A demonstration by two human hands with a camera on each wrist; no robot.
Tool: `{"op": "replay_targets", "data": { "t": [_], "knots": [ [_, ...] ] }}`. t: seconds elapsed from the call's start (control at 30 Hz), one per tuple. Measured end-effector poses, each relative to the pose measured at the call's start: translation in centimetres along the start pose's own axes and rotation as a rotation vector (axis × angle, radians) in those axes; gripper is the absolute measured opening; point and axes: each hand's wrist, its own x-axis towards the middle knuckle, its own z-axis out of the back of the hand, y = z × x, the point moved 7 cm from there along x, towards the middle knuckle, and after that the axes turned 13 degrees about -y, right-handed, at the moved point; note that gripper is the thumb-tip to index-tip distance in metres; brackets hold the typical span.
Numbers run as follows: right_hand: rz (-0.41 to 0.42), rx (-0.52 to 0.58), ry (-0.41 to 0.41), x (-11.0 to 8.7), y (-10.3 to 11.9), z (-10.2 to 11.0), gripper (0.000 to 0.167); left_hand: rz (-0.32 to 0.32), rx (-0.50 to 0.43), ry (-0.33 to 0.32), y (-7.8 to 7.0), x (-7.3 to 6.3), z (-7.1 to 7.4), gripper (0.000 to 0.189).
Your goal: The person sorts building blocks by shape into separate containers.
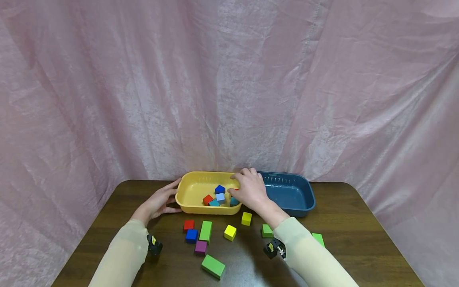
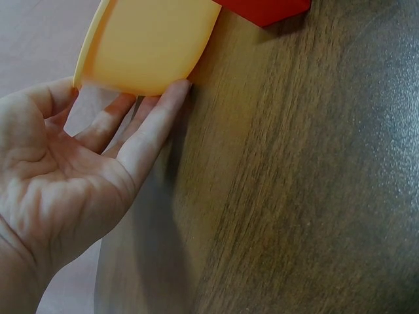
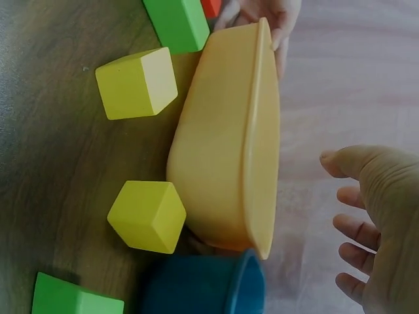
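My left hand (image 1: 160,202) holds the left end of a yellow plastic tray (image 1: 195,209), its fingers and thumb spread against the rim and outer wall. Over the tray's right end hovers my right hand (image 1: 251,190), fingers loosely bent; in the right wrist view nothing shows between them. Inside the tray lie a blue block (image 1: 220,189), a light blue block (image 1: 220,198), a red block (image 1: 208,199) and a teal block (image 1: 214,203). Another teal block (image 1: 234,201) and a bit of red (image 1: 234,190) show beneath the right hand, partly hidden by it.
A dark blue tray (image 1: 311,201) adjoins the yellow one on the right. In front lie loose blocks: yellow blocks (image 1: 246,218), green blocks (image 1: 213,266), a red block (image 1: 188,225), a blue block (image 1: 191,236) and a purple block (image 1: 201,248). A pink curtain (image 1: 229,87) hangs behind the table.
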Motion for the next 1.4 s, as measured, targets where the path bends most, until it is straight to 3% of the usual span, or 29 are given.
{"op": "replay_targets", "data": {
  "t": [0.57, 1.4],
  "knots": [
    [0.004, 0.081, -0.08, -1.0, -0.1, 3.4, 0.04, 0.003, -0.003, 0.001, -0.1, -0.1, -0.1, 0.06],
    [0.08, 0.12, -0.153, -5.8, -0.4, 5.5, 0.041, -0.003, 0.0, 0.014, 0.0, -0.2, -0.1, 0.061]
  ]
}}
